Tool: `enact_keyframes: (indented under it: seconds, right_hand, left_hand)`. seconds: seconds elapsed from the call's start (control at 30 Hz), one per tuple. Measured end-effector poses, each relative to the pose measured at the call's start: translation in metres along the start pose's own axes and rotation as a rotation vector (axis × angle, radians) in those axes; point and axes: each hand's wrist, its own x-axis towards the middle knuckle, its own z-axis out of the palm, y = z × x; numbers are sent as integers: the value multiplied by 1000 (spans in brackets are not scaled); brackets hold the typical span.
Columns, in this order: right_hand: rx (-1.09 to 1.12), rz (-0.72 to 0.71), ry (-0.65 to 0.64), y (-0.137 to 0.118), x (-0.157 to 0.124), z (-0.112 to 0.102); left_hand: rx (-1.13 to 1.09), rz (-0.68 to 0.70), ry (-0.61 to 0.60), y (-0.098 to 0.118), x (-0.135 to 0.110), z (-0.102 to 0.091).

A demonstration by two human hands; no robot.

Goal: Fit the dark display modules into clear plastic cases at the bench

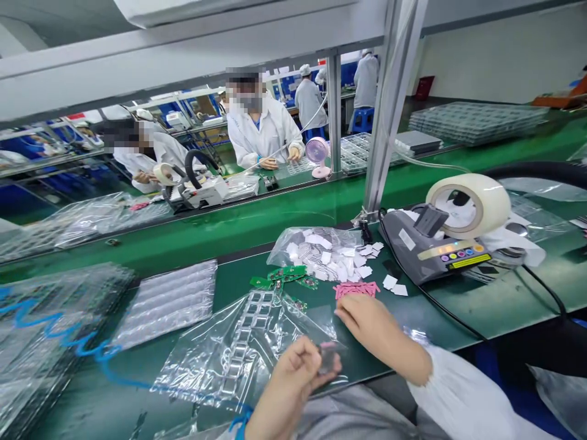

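1. Pinches a small dark piece (pixel 328 359) with a pinkish edge in the left hand (pixel 298 382), thumb and fingertips closed on it, low and close to the body.
2. Lays the right hand (pixel 369 324) palm down just ahead of and to the right of the left one, fingers bent, fingertips at the near edge of a heap of pink strips (pixel 356 288); cannot tell whether one strip is pinched.
3. Wears a white sleeve (pixel 458 391) on the right arm and a blue wrist strap (pixel 239 421) on the left.
4. Works over a clear plastic tray (pixel 243 342) with rows of square cells, spread under and to the left of the left hand on the dark green table (pixel 504 299).
5. Has a few green circuit boards (pixel 287 275) just beyond the tray, left of the pink strips.
6. Has a clear bag (pixel 321 244) of white squares farther ahead of the right hand, with loose white squares (pixel 394 286) just right of the strips.
7. Faces, well to the right of the right hand, a grey tape dispenser (pixel 431 253) with coloured buttons and a big roll of pale tape (pixel 470 205).
8. Has, far to the left of the left hand, a ribbed clear sheet (pixel 169 299) and a blue coiled cord (pixel 68 339) across stacked clear trays.
9. Looks beyond both hands over a green belt (pixel 275 220) at people in white coats (pixel 266 131), near a small pink fan (pixel 318 153).
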Motion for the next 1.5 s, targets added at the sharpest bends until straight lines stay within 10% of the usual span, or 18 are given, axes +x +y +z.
enact_keyframes:
  seconds: [0.23,0.53,0.73,0.93,1.5]
  right_hand:
    - [-120,96,-201,-37,81,46]
    - [-40,222,-216,-35,89,48]
    - [147,133,-17,-23,25,-26]
    - [130,-350,486,-53,-44,-61]
    - [402,-51,407,-56,-88,-87]
  left_hand:
    - [248,236,383,10,-3,-59]
    - [341,391,429,11,0,-76]
    - [528,641,236,17,5,-51]
    - [781,788,6,27,0,-2]
    - [950,921,-293,35,-6,42]
